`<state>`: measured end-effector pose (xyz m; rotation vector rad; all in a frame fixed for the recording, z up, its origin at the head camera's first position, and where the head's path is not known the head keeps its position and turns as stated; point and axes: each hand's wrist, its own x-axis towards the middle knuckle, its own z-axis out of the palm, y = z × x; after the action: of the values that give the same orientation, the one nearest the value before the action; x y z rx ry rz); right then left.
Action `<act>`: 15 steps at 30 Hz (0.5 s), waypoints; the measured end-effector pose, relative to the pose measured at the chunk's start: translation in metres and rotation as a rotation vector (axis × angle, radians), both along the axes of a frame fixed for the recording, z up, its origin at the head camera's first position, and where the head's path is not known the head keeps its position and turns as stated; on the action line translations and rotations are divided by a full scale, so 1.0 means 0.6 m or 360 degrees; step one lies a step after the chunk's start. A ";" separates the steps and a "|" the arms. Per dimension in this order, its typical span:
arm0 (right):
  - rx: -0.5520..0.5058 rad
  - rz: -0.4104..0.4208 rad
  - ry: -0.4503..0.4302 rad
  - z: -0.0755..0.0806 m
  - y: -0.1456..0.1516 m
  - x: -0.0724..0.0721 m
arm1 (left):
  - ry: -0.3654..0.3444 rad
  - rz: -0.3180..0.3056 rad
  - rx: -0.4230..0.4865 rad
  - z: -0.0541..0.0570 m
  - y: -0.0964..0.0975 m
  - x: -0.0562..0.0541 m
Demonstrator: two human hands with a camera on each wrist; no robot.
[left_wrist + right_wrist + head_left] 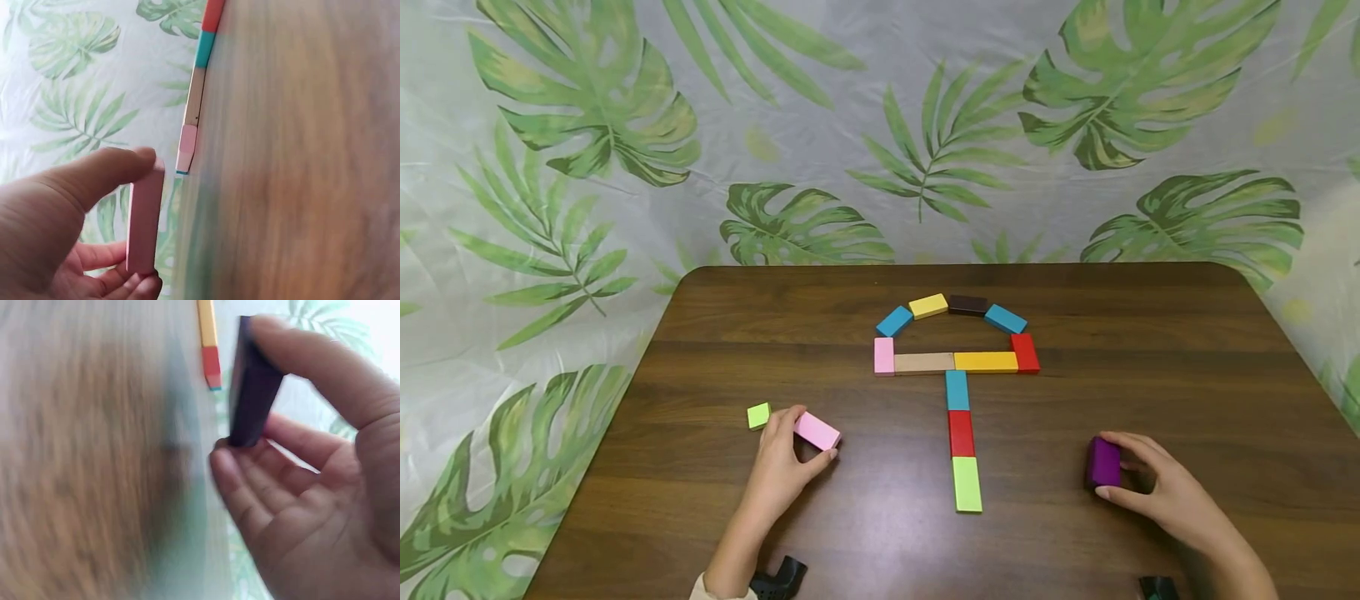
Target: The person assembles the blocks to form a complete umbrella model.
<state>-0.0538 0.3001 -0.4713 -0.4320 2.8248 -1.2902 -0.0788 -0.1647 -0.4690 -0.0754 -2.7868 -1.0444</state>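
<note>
My left hand (780,458) pinches a pink block (817,431) by its two ends, thumb on one and fingertips on the other. The left wrist view shows the same pink block (146,219) between thumb and fingers. On the right, my right hand (1165,492) grips a purple block (1105,462) between thumb and fingertips. It looks dark in the right wrist view, held on edge. Just beyond the left fingers lies a light green block (759,416), partly behind the hand.
Mid-table, flat blocks form an arch over a bar, with a stem of a blue block (957,390), a red block (961,433) and a green block (967,484). The arch tops out at a yellow block (928,306) and a black block (967,305). Behind the wooden table (700,333) hangs a leaf-print cloth.
</note>
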 end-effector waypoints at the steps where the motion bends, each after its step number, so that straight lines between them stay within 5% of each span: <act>1: -0.0011 -0.0004 0.0013 0.002 -0.004 0.000 | 0.0006 -0.0011 0.0003 0.002 0.002 0.002; 8: -0.0197 0.0051 0.0201 0.016 -0.036 0.003 | 0.0064 -0.0114 0.0020 0.011 0.019 0.014; 15: -0.0189 0.0090 0.0278 0.024 -0.064 0.012 | 0.0085 -0.0221 -0.0007 0.021 0.039 0.030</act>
<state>-0.0463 0.2620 -0.4566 -0.6537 2.8581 -1.4839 -0.0610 -0.1412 -0.4561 -0.2971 -2.7693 -1.0501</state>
